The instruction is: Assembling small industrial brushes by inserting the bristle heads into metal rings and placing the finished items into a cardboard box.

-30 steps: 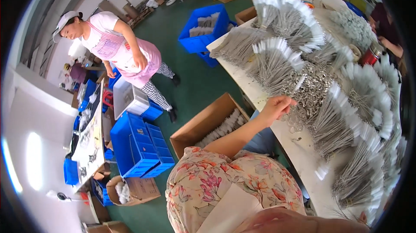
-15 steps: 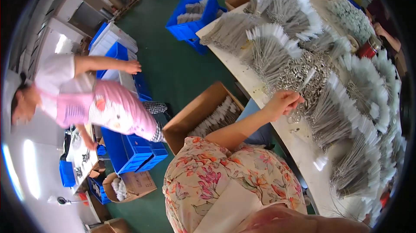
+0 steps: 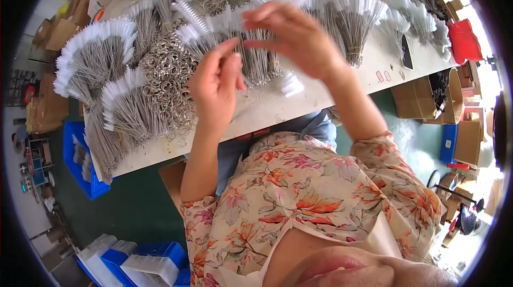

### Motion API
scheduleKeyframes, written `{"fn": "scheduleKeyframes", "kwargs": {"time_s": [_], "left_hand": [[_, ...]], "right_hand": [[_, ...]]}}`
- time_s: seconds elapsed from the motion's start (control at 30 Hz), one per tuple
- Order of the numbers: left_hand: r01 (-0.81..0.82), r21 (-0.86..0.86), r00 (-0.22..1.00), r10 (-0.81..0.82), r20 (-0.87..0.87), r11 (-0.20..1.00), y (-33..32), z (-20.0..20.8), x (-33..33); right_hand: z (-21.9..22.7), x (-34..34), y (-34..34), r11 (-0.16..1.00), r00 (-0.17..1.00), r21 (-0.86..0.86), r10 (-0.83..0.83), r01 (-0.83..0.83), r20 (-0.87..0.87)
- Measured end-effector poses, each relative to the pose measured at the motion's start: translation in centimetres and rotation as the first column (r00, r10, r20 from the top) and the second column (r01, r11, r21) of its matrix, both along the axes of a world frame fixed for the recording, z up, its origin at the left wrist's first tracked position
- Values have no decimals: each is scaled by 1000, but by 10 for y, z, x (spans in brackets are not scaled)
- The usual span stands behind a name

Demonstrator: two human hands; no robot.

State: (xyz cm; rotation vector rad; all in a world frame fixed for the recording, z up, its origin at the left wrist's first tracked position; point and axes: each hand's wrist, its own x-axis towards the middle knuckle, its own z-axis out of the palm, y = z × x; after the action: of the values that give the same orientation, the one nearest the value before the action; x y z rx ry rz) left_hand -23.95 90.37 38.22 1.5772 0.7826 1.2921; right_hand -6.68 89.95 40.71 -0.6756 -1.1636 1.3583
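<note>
My left hand (image 3: pixel 216 81) is closed, thumb and forefinger pinched together above the table's near side. From it a white spiral-bristled wire brush (image 3: pixel 191 16) slants up to the left, its wire partly hidden by my fingers. My right hand (image 3: pixel 294 38), blurred by motion, hovers just right of it with fingers spread and nothing visible in them. Beside my left hand lies a heap of metal rings (image 3: pixel 163 76). Wire brushes with white bristle tips lie in bunches (image 3: pixel 256 54) behind and below both hands. One white brush head (image 3: pixel 290 84) lies near the table edge.
More brush bunches (image 3: pixel 101 46) cover the white table (image 3: pixel 368 81). A dark phone (image 3: pixel 407 52) lies at the right, with a red object (image 3: pixel 465 41) beyond. An open cardboard box (image 3: pixel 417 97) stands below the right side, a blue crate (image 3: pixel 91 180) below the left.
My view has swung round to face the table, and the co-worker in pink has left it. My right hand has come into view beside the left.
</note>
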Motion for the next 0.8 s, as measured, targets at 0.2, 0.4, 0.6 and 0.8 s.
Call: {"fn": "scheduleKeyframes", "kwargs": {"time_s": [0.2,0.4,0.6,0.8], "left_hand": [[-179,292,978,203,-54,939,6,-13,-10],[-229,673,944,329,-22,703,-7,-16,-29],[-141,745,901,396,-177,652,-20,-48,-17],[-69,330,992,29,124,942,1,-9,-48]], "right_hand": [[-8,-57,-10,999,998,-7,-52,52,33],[-40,-42,-11,975,994,-217,-28,50,103],[-48,-49,-7,914,758,-344,-66,-215,-649],[-24,-39,-26,963,797,-204,263,-178,543]]}}
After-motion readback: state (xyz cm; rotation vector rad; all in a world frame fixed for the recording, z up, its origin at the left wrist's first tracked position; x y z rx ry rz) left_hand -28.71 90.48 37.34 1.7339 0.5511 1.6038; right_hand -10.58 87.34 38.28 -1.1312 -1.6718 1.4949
